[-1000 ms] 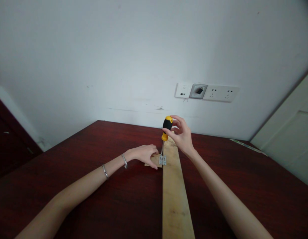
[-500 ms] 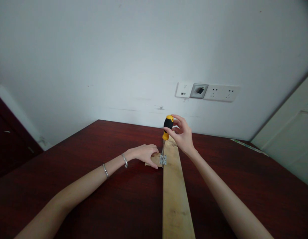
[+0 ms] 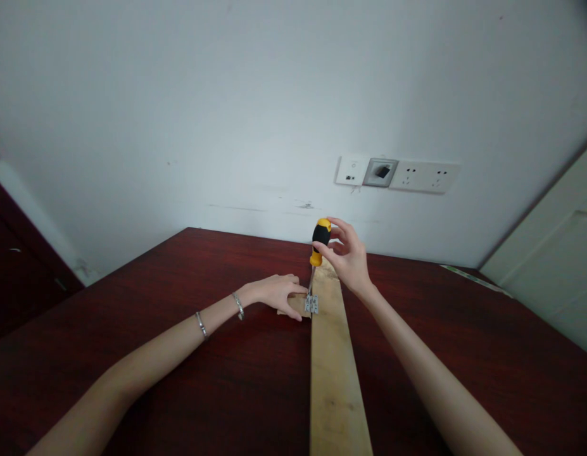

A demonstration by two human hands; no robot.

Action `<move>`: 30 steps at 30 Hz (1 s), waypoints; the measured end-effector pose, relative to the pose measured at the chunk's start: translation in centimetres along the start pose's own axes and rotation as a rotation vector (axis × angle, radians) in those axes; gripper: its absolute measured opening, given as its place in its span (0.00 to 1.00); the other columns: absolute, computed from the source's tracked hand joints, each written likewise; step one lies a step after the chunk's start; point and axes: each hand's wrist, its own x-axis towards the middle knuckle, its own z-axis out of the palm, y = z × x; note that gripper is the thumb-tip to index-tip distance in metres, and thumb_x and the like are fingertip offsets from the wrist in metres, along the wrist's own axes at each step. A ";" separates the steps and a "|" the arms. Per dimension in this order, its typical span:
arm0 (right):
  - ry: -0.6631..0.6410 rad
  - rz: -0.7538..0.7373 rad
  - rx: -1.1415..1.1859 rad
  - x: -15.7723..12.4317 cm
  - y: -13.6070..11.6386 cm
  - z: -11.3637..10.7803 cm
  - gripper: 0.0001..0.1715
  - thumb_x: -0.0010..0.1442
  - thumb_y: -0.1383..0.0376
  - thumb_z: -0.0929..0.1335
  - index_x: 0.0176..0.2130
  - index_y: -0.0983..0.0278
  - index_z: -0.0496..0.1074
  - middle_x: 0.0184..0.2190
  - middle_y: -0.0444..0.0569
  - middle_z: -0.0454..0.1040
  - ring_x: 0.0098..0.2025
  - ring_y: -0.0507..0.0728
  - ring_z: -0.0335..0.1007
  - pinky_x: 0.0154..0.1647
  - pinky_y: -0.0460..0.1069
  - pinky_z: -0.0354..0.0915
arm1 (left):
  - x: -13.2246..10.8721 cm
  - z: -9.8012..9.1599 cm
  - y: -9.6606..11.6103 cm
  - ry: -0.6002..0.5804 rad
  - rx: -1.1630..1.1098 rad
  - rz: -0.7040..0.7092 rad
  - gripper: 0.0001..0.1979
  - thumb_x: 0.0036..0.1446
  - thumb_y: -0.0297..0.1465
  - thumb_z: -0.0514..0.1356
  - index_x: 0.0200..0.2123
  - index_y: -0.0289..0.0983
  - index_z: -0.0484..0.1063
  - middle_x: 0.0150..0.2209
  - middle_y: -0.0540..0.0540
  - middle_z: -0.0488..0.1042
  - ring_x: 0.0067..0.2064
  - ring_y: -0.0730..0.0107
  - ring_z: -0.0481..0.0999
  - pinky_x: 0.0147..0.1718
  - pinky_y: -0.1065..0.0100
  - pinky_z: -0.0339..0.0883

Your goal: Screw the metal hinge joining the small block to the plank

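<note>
My right hand grips the yellow and black handle of a screwdriver, which stands nearly upright. Its shaft runs down to a small metal hinge. That hinge lies across the seam between a long wooden plank and a small wooden block. Thumb and fingers of my left hand close around the block from the left, holding it beside the plank. The screwdriver's tip meets the hinge's upper left part; any screw under it is too small to make out.
The dark red tabletop carries the plank, which runs from near the wall toward me. Wall sockets sit above the table's back edge. A flat patterned strip lies at the back right, near a pale door.
My left index finger has stretched slightly toward the hinge and screwdriver tip. The screwdriver, the plank and my right hand stay almost where they were.
</note>
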 end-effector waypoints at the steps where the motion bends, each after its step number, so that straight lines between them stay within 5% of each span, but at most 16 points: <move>1: 0.001 -0.001 0.000 0.0 0.0 0.0 0.29 0.54 0.58 0.72 0.54 0.54 0.66 0.43 0.48 0.71 0.41 0.55 0.69 0.38 0.52 0.73 | 0.0 0.0 0.0 -0.001 -0.002 0.005 0.36 0.48 0.56 0.62 0.57 0.44 0.67 0.43 0.44 0.68 0.43 0.60 0.70 0.38 0.68 0.61; 30: 0.042 -0.029 -0.003 0.3 -0.3 -0.3 0.28 0.54 0.60 0.72 0.54 0.54 0.66 0.46 0.48 0.71 0.42 0.56 0.70 0.35 0.50 0.73 | -0.1 0.1 -0.3 -0.005 0.001 0.029 0.34 0.50 0.55 0.60 0.58 0.48 0.67 0.42 0.45 0.69 0.43 0.60 0.69 0.37 0.68 0.60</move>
